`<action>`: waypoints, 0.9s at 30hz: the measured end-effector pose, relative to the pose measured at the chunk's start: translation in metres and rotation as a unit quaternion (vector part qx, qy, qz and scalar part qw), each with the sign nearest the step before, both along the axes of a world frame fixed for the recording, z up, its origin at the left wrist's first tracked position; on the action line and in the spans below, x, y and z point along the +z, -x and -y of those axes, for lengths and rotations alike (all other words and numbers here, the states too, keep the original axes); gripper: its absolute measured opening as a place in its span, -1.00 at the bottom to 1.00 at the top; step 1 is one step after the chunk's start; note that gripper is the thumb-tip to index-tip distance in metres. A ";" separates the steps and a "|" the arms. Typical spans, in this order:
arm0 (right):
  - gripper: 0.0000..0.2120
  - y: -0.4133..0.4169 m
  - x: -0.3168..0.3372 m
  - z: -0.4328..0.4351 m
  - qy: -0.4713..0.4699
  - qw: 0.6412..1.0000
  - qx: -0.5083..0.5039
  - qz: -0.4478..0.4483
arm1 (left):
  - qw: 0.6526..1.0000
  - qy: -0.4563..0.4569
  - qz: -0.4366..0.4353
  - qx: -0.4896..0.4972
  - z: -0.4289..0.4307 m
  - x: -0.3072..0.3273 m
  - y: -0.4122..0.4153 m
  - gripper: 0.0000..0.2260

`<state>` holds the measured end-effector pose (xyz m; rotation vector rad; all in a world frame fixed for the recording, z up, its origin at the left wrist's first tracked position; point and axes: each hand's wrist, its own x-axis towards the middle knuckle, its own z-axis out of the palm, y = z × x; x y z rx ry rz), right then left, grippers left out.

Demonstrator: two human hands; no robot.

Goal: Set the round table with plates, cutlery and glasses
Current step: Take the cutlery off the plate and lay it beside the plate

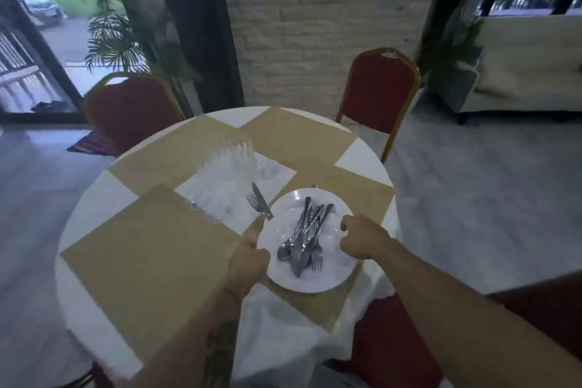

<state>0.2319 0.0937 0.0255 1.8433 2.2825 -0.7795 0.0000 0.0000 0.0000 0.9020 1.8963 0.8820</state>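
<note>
A white plate [333,274] lies on a tan placemat at the near right of the round table [94,198]. A pile of several forks, knives and spoons [304,238] lies on the plate. My left hand [247,264] grips the plate's left rim. My right hand [362,238] grips its right rim. A separate knife and fork [259,201] lie just beyond the plate, partly under its edge. Several clear upturned glasses [226,164] stand on a white cloth at the table's centre.
Tan placemats [151,261] cover most of the white tablecloth. Red chairs stand at the far left [132,110], the far right [381,91] and close to me [387,343]. A white sofa [529,72] is at the right; grey floor surrounds the table.
</note>
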 end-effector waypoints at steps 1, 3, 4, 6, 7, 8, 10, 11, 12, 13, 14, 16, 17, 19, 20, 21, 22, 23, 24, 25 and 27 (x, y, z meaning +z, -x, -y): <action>-0.63 -0.003 -0.003 -0.007 0.000 1.000 -0.004 -0.005 | 1.000 -0.001 -0.007 -0.007 -0.006 -0.006 -0.002 -0.51; -0.69 -0.006 -0.007 -0.015 0.003 1.000 -0.016 -0.027 | 0.999 0.012 -0.026 0.018 -0.009 0.002 -0.011 -0.62; -0.72 -0.008 -0.009 -0.020 0.009 0.999 -0.025 -0.035 | 0.998 0.026 -0.035 0.037 -0.012 0.002 -0.014 -0.65; -0.76 -0.010 -0.014 -0.027 0.019 0.998 -0.035 -0.054 | 0.996 0.051 -0.041 0.053 -0.016 0.004 -0.018 -0.70; -0.76 -0.011 -0.017 -0.030 0.024 0.997 -0.038 -0.061 | 0.996 0.063 -0.040 0.058 -0.016 0.007 -0.018 -0.70; -0.76 -0.012 -0.018 -0.031 0.026 0.997 -0.040 -0.063 | 0.996 0.065 -0.026 0.059 -0.017 0.005 -0.015 -0.66; -0.75 -0.013 -0.022 -0.035 0.033 0.996 -0.046 -0.070 | 0.996 0.057 0.030 0.065 -0.014 0.006 -0.015 -0.66; -0.75 -0.014 -0.024 -0.036 0.037 0.995 -0.049 -0.074 | 0.994 0.062 0.056 0.071 -0.011 0.008 -0.014 -0.75; -0.75 -0.014 -0.025 -0.037 0.040 0.995 -0.049 -0.080 | 0.992 0.062 0.073 0.077 -0.009 0.009 -0.016 -0.81; -0.75 -0.015 -0.026 -0.039 0.042 0.994 -0.049 -0.087 | 0.991 0.068 0.082 0.086 -0.009 0.008 -0.016 -0.80; -0.76 -0.016 -0.027 -0.040 0.043 0.993 -0.051 -0.096 | 0.988 0.073 0.090 0.097 -0.009 0.005 -0.016 -0.78; -0.76 -0.017 -0.026 -0.042 0.045 0.992 -0.057 -0.106 | 0.986 0.082 0.094 0.113 -0.007 0.004 -0.016 -0.78; -0.77 -0.017 -0.025 -0.043 0.049 0.991 -0.059 -0.106 | 0.985 0.085 0.098 0.113 -0.008 0.002 -0.016 -0.77; -0.78 -0.016 -0.019 -0.045 0.057 0.992 -0.052 -0.102 | 0.983 0.088 0.111 0.119 -0.007 0.003 -0.016 -0.77; -0.79 -0.015 -0.015 -0.046 0.057 0.992 -0.049 -0.102 | 0.982 0.085 0.118 0.120 -0.007 0.004 -0.014 -0.77; -0.80 -0.014 -0.011 -0.047 0.058 0.992 -0.049 -0.105 | 0.982 0.081 0.120 0.120 -0.007 0.004 -0.012 -0.76; -0.82 -0.012 -0.007 -0.049 0.060 0.991 -0.048 -0.112 | 0.982 0.077 0.122 0.123 -0.007 0.006 -0.010 -0.75; -0.85 -0.008 -0.001 -0.049 0.062 0.990 -0.043 -0.121 | 0.981 0.075 0.122 0.127 -0.006 0.008 -0.006 -0.75; -0.88 -0.006 0.004 -0.050 0.065 0.989 -0.037 -0.127 | 0.981 0.071 0.127 0.132 -0.007 0.008 -0.002 -0.75; -0.90 -0.003 0.010 -0.051 0.067 0.989 -0.028 -0.126 | 0.980 0.066 0.133 0.135 -0.007 0.009 0.003 -0.74; -0.94 0.006 0.023 -0.051 0.059 0.993 -0.005 -0.099 | 0.982 0.057 0.128 0.130 -0.005 0.011 0.015 -0.73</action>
